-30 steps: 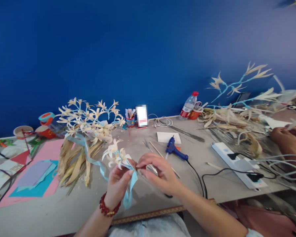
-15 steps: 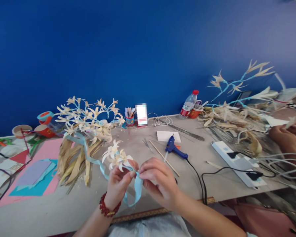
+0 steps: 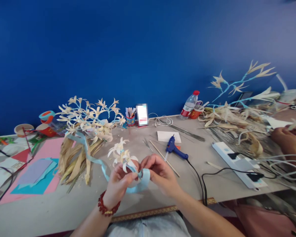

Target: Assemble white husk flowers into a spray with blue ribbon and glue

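Note:
My left hand (image 3: 120, 184), with a red bead bracelet at the wrist, is closed around the stem of a small spray of cream husk flowers (image 3: 123, 154). Pinched in my right hand (image 3: 160, 172) is a light blue paper tape (image 3: 146, 177), which loops round beside the stem where the fingertips of both hands meet. The tape's long tail trails left across the table to a bunch of dried corn husks (image 3: 75, 158). Behind that bunch stands a larger arrangement of cream flowers (image 3: 93, 115) on blue stems.
A blue glue gun (image 3: 174, 148) lies right of my hands, beside a thin wooden stick (image 3: 165, 158). A white power strip (image 3: 239, 166) with black cables sits farther right. Coloured paper (image 3: 34, 174) lies left. A co-worker's hand (image 3: 283, 138) works at the right edge.
The flower spray has shifted slightly right and tilted. My right hand has turned, and the tape now curves in a wider loop near the stem.

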A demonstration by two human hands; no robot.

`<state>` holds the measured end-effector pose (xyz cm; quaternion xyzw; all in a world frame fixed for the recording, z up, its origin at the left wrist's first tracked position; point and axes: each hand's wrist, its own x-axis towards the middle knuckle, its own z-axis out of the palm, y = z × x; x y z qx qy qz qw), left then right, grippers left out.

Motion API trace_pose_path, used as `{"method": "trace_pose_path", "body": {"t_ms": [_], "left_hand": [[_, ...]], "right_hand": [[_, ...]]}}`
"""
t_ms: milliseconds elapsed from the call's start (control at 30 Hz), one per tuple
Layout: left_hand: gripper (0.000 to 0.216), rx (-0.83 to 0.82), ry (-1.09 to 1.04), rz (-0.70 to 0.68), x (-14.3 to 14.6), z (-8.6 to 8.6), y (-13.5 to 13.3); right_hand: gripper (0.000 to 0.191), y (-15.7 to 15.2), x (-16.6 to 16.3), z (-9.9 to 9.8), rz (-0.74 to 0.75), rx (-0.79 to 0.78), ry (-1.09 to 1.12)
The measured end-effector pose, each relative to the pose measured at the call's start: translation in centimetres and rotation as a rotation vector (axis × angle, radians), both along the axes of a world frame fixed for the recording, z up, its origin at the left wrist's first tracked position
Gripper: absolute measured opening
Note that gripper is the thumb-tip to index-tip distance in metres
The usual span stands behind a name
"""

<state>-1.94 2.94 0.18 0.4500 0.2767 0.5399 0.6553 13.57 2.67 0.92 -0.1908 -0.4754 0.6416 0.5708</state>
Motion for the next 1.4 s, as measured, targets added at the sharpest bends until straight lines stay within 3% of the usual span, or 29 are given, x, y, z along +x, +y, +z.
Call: {"method": "trace_pose_path", "body": {"t_ms": [200,567,700,933,1400], "left_hand": [[0.013,-0.036,-0.025,-0.047,0.1,0.4,-0.1],[0.016,-0.064,0.027,0.012,0.1,0.2,-0.4],[0.014,-0.017,0.084,0.047,0.1,-0.1,-0.3],[0.015,0.006,0.121,0.066,0.3,-0.1,-0.1],[0.019,-0.077,0.032,0.131,0.6,0.2,-0.2]], "right_hand": [[0.020,-0.1,-0.2,-0.4,-0.001,-0.040,0.027],[0.030,-0.4,-0.3,-0.4,-0.016,-0.183,0.024],[0.030,-0.6,-0.2,-0.2,-0.021,-0.153,0.001],[0.023,-0.7,-0.1,-0.4,-0.137,0.046,-0.134],[0.027,-0.7,0.6,-0.1,-0.033,-0.099,-0.101]]}}
